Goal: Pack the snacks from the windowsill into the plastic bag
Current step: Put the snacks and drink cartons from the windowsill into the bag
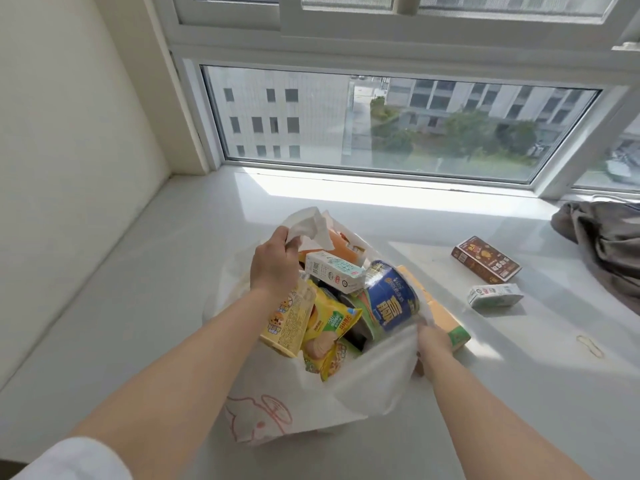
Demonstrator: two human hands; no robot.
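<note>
Snacks fill the white plastic bag (311,403) that we hold open on the pale windowsill (145,271), which runs beneath the wide window (381,126). A grey cloth (609,244) lies bunched at the far right of the sill. Our left hand (275,261) is clenched on the far handle of the bag and lifts it up, while our right hand (434,344) pinches the near right edge of the bag and pulls it outward. Inside the bag, a blue round tub (393,296) leans on its side at the right, with an orange box (436,313) pressed against the bag wall just beside it. A yellow cup of snacks (287,320) lies along the left side, touching a yellow packet (332,337) below the middle. A small white carton (334,271) rests on top of the pile. Outside the bag, two things remain on the sill to the right, well apart from it: a brown box (486,259) lying flat, and nearer to us a small white and green carton (495,295) on its side.
</note>
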